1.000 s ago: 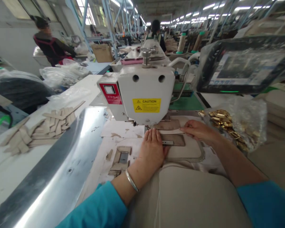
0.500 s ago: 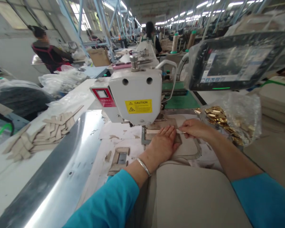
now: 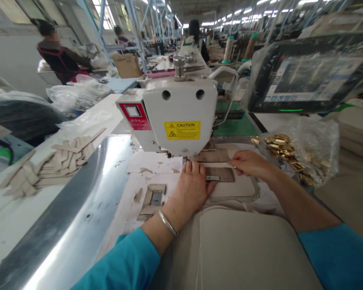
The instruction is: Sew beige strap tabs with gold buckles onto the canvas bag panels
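My left hand point(image 3: 193, 185) lies flat, fingers stretched out, just under the head of a white sewing machine point(image 3: 181, 108), pressing on the work. A narrow pale beige strip point(image 3: 217, 165) runs sideways between two brown clamp plates point(image 3: 224, 174). At its right end my right hand point(image 3: 249, 163) pinches it between thumb and fingers; a small shiny spot shows at the fingertips, too small to name. Below the plates lies a beige rounded panel point(image 3: 237, 191). The left end of the strip is hidden by my left hand.
Loose beige strips point(image 3: 69, 155) lie in a pile on the white table at left. Gold metal buckles point(image 3: 280, 147) fill a clear plastic bag on the right. A plastic-wrapped screen point(image 3: 308, 76) stands above it. Stacked beige panels point(image 3: 251, 245) lie in front of me. Co-workers sit farther back.
My left hand has slid left along the work, uncovering the strip and part of the lower plate. My right hand keeps its pinch almost in place. The view has shifted slightly.
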`<action>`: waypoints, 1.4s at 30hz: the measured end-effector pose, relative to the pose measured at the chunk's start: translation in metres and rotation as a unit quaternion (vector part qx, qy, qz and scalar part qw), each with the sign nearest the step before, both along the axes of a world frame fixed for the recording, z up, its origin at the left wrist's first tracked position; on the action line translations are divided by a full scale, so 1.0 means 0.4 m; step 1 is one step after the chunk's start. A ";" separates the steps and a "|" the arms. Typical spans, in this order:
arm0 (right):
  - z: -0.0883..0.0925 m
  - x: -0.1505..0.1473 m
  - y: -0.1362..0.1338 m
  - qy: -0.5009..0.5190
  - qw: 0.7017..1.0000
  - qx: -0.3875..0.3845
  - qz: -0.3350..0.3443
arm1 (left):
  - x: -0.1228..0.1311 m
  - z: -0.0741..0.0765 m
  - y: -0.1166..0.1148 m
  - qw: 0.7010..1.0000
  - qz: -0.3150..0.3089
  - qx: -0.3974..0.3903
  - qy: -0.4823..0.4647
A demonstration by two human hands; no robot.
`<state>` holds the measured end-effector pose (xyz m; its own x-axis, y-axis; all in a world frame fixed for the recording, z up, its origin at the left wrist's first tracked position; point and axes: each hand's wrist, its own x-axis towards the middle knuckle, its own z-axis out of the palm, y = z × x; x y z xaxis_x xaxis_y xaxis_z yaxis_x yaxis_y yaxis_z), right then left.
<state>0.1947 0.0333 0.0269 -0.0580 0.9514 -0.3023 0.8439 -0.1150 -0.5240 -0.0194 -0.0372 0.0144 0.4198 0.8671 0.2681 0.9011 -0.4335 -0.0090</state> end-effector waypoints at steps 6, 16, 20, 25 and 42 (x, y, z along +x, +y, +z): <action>0.002 -0.004 -0.010 0.002 1.000 0.003 -0.006 | -0.009 -0.013 0.003 0.999 -0.020 0.003 -0.026; -0.006 -0.032 -0.012 -0.042 0.999 0.019 -0.012 | -0.013 -0.059 0.029 0.988 -0.134 -0.015 -0.080; 0.041 -0.042 -0.025 -0.144 0.983 0.108 0.030 | -0.014 -0.057 0.025 0.986 -0.142 -0.014 -0.082; 0.083 -0.063 -0.041 0.059 0.994 0.064 -0.072 | -0.017 -0.058 0.025 0.986 -0.142 -0.010 -0.090; 0.030 -0.047 -0.045 0.413 0.867 -0.064 -0.272 | -0.016 -0.059 0.027 0.986 -0.143 -0.024 -0.088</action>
<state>0.1757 0.0153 0.0390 0.1415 0.8676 -0.4767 -0.0105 -0.4802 -0.8771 -0.0257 -0.0263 -0.0092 0.5991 0.7339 0.3200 0.7280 -0.6657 0.1637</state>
